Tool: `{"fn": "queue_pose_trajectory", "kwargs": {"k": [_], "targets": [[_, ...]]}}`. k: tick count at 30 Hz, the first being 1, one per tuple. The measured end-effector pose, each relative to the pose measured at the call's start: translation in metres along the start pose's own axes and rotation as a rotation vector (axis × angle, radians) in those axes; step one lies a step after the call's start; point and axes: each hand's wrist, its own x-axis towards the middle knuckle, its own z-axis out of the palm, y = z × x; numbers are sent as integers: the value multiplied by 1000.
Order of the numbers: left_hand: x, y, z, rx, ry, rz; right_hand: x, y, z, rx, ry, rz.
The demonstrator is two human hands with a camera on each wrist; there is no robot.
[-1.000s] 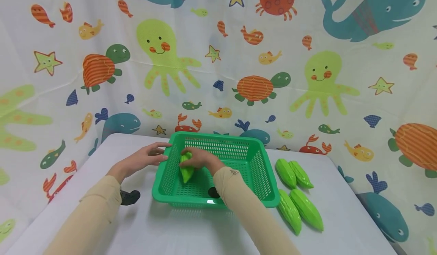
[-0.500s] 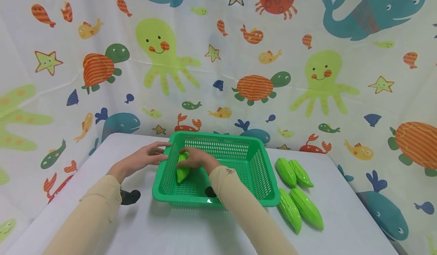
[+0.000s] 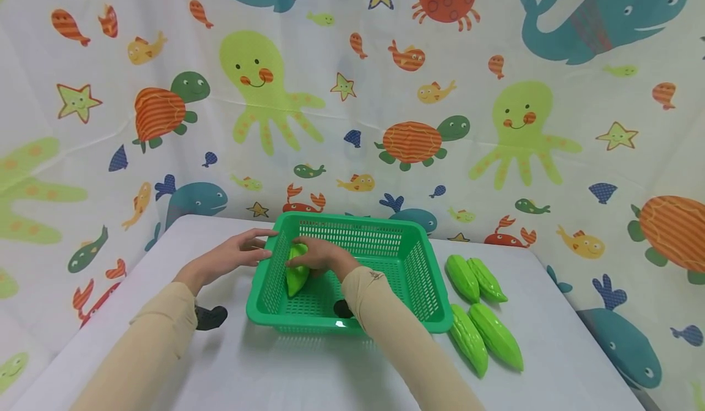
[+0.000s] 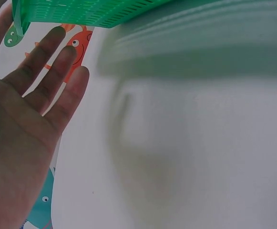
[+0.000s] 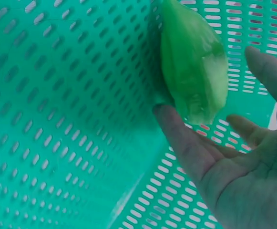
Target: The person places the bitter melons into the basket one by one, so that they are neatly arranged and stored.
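Observation:
A green plastic basket (image 3: 297, 320) stands on the white table. Inside, toward its left wall, lies a green, ridged star fruit (image 3: 296, 284) with a pointed end. My right hand (image 3: 320, 254) reaches in over it. In the right wrist view, the right hand (image 5: 245, 164) has spread, lightly bent fingers beside the star fruit (image 5: 193, 71), with a gap between them. At the basket's left rim is my left hand (image 3: 234, 255), fingertips at the edge. Its fingers look loosely extended in the left wrist view, where the basket (image 4: 81, 13) shows at the top.
Several more green star fruits (image 3: 497, 336) lie on the table (image 3: 556, 350) right of the basket. A curtain (image 3: 341, 25) printed with sea animals hangs behind and at both sides. Black wrist devices show below the left wrist (image 3: 210, 318) and right wrist (image 3: 343, 309).
The star fruit in the basket has shifted slightly left and turned a little, with the right hand moving along slightly. My left hand stays at the rim.

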Motion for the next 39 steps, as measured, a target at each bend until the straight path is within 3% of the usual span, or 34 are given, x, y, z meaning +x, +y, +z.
{"fn": "queue_pose_trajectory", "kwargs": {"k": [5, 9, 11, 22, 29, 39], "targets": [[-1, 0, -1, 6, -1, -8, -7, -2, -9, -110, 33, 9], [-1, 1, 0, -3, -4, -9, -21, 0, -23, -250, 81, -36], [0, 0, 1, -9, -4, -10, -32, 1, -32, -260, 101, -64], [0, 3, 1, -16, 5, -6, -115, 22, -72, -214, 162, -162], [-2, 5, 0, -5, 2, 7, -165, 60, -85, -98, 296, -180], [-1, 4, 1, -9, 6, -16, -222, 114, -88, -104, 461, -159]]}}
